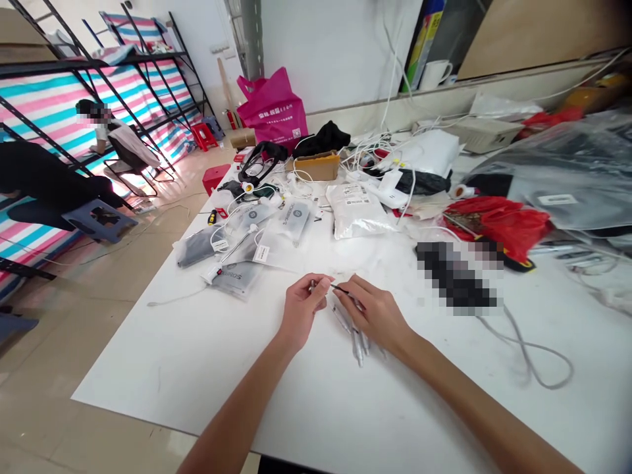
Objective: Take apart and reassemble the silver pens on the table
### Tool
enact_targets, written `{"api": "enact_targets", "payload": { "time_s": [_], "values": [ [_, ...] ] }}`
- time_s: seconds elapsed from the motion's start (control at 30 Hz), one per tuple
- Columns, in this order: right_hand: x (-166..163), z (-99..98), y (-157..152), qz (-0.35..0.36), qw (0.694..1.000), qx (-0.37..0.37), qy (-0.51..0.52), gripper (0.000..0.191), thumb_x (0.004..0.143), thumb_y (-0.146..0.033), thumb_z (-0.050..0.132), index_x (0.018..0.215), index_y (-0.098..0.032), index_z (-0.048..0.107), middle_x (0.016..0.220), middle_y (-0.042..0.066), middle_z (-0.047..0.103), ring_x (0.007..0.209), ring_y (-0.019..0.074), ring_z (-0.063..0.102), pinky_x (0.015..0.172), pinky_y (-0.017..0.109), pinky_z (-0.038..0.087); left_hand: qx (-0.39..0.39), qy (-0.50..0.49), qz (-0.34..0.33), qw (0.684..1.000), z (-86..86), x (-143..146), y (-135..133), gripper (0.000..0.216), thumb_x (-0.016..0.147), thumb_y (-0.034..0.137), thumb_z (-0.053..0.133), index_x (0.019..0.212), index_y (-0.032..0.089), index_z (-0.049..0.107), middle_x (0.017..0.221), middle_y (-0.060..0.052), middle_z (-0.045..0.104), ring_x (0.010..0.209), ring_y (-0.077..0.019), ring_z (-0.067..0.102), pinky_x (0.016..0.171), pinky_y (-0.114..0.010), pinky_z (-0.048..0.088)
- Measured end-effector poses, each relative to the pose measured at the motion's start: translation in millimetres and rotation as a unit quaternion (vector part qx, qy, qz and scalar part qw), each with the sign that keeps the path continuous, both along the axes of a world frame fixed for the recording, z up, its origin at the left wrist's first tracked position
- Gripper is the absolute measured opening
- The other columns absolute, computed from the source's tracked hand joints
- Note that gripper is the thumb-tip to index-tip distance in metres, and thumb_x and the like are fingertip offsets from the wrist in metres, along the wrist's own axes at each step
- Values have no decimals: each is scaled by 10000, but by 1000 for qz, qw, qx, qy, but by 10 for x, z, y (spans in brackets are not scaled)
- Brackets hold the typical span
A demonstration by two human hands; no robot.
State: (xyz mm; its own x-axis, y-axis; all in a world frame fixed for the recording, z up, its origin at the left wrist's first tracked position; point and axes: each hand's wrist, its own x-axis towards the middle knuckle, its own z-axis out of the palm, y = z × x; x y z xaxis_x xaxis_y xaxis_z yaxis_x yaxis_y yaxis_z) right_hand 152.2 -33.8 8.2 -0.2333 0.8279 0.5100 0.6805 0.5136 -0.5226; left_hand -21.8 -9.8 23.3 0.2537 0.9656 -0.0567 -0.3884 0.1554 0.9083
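Pinching left: you are squeezing a small grey piece (313, 285) between thumb and forefinger of your left hand (302, 309).
Right hand (374, 315): you are gripping a thin dark pin (340, 288), fingers curled shut.
Axis: the pin is lying crosswise, pointing left at the piece and nearly touching it, over the table (197, 368).

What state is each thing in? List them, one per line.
Right hand: shut on thin dark rod.
Left hand: fingertips pinched shut at the rod's tip.
Grey pen-shaped sticks: lying flat, partly under right hand.
Pink shopping bag: upright.
White ceramic mug: upright.
Grey cable: loose, looped.
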Motion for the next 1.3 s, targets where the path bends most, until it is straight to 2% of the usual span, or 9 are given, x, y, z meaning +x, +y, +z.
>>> {"api": "enact_targets", "payload": {
  "time_s": [0.07, 0.17, 0.33, 0.57, 0.73, 0.97, 1.13, 1.3],
  "values": [
    [58, -32, -29, -7, 1000, 5, -8, 217, 1081, -297, 464, 1035, -209, 657, 830, 7, 608, 573, 98, 469, 535, 247, 371, -21, -24, 21, 999, -14, -12, 20, 261, 854, 414, 814, 917, 167, 761, 702, 41, 433, 564, -44, 302, 561, -257, 274],
    [139, -94, -91, -27, 999, 25, -3, 175, 1068, -258, 492, 1017, -200, 649, 802, -1, 605, 561, 90, 471, 507, 239, 354, -66, -84, 26, 994, -17, -42, 55, 241, 880, 390, 793, 926, 157, 753, 860, 6, 555, 552, -21, 271, 529, -228, 300],
    [182, -133, -145, -31, 998, 60, -2, 117, 1044, -236, 549, 1003, -199, 653, 742, -23, 582, 507, 70, 411, 474, 230, 336, -116, -126, 9, 985, -16, -39, 69, 264, 899, 385, 775, 1020, 151, 757, 915, 1, 580, 549, -16, 249, 506, -191, 325],
    [174, -151, -119, -51, 994, 91, -16, 96, 1029, -221, 581, 991, -193, 665, 726, -23, 585, 516, 69, 419, 468, 239, 307, -81, -32, -10, 996, -65, 40, -2, 247, 910, 398, 761, 960, 157, 771, 804, -2, 588, 532, -20, 275, 531, -228, 313],
    [192, -152, -110, -59, 993, 102, -31, 141, 1037, -232, 559, 978, -191, 680, 729, -17, 610, 514, 67, 435, 464, 243, 291, -38, 24, -6, 999, -96, 59, -26, 257, 905, 425, 759, 976, 180, 787, 873, -29, 641, 533, -18, 321, 553, -263, 298],
    [201, -168, -104, -63, 992, 97, -54, 188, 1047, -252, 533, 974, -195, 697, 724, -15, 608, 508, 68, 432, 458, 248, 272, 1, 70, -8, 998, -107, 73, -31, 269, 879, 447, 776, 973, 195, 794, 857, -28, 657, 532, -31, 334, 547, -278, 276],
    [224, -167, -109, -66, 989, 104, -77, 199, 1047, -251, 525, 999, -206, 713, 758, -8, 642, 503, 62, 454, 465, 255, 263, 6, 123, -18, 992, -90, 83, -39, 261, 833, 440, 817, 938, 201, 805, 715, 8, 543, 563, -62, 343, 540, -268, 265],
    [222, -159, -111, -78, 984, 123, -106, 189, 1036, -231, 535, 1003, -212, 719, 765, -11, 660, 491, 61, 443, 470, 262, 258, 41, 164, -16, 985, -94, 80, -49, 218, 836, 423, 811, 932, 228, 826, 836, -27, 596, 628, -86, 372, 551, -266, 307]
  ]
}}
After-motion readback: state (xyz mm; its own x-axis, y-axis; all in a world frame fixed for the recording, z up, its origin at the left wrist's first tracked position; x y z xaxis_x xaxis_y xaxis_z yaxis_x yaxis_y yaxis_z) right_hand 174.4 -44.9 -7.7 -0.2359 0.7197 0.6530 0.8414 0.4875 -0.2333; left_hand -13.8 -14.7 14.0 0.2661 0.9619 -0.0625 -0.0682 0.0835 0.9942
